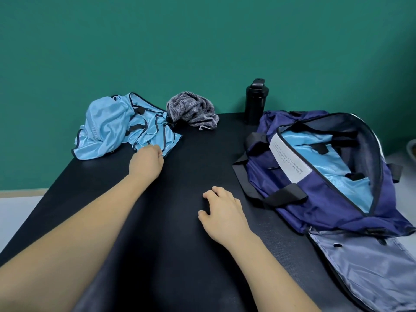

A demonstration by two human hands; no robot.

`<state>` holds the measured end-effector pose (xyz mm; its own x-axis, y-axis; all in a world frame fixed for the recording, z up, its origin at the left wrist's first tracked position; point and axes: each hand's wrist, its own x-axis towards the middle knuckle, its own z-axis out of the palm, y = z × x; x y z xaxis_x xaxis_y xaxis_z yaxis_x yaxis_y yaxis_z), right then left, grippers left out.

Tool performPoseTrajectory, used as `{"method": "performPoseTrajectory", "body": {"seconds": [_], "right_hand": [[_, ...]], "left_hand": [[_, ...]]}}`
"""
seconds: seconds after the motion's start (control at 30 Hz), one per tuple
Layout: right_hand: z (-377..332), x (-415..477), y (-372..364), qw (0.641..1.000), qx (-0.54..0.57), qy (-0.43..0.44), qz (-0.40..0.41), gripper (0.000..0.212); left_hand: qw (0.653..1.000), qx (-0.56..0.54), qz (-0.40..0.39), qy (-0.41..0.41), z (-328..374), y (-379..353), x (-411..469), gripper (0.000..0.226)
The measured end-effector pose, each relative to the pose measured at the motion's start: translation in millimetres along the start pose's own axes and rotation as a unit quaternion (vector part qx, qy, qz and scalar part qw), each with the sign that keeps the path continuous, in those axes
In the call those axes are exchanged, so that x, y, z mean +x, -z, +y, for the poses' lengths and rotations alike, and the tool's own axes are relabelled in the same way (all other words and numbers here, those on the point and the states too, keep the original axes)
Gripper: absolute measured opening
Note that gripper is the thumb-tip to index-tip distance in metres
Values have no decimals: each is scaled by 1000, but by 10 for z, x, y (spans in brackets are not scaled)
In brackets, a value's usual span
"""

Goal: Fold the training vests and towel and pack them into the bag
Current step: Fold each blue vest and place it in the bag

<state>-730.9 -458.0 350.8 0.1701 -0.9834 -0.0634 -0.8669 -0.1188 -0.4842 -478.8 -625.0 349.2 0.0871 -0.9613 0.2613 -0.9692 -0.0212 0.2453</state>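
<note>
Left hand (147,162) pinches the crumpled blue vest (108,129); right hand (221,212) rests loosely curled on the desk (191,158), holding nothing.

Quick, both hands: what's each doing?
Left hand: pinches the crumpled light-blue mesh vest.
Right hand: open, rests on the black table mat.

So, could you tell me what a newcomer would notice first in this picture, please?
Probably the open navy bag on the right of the dark table, with light blue fabric already inside. Next, the crumpled light blue vests at the far left, whose near edge the left hand pinches, with the grey towel bunched beside them.
</note>
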Motion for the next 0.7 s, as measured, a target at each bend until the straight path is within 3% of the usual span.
{"method": "performPoseTrajectory", "body": {"seconds": [0.4, 0.57, 0.7], "right_hand": [[-82, -16, 178, 996, 86, -25, 13, 43], [-117, 36, 119, 982, 169, -16, 83, 26], [-130, 87, 47, 971, 211, -13, 110, 16]], "left_hand": [[989, -145, 1, -37, 442, 627, -1248, 10], [972, -180, -138, -54, 678, 821, -1679, 9], [931, -194, -291, -107, 746, 851, -1942, 9]]}}
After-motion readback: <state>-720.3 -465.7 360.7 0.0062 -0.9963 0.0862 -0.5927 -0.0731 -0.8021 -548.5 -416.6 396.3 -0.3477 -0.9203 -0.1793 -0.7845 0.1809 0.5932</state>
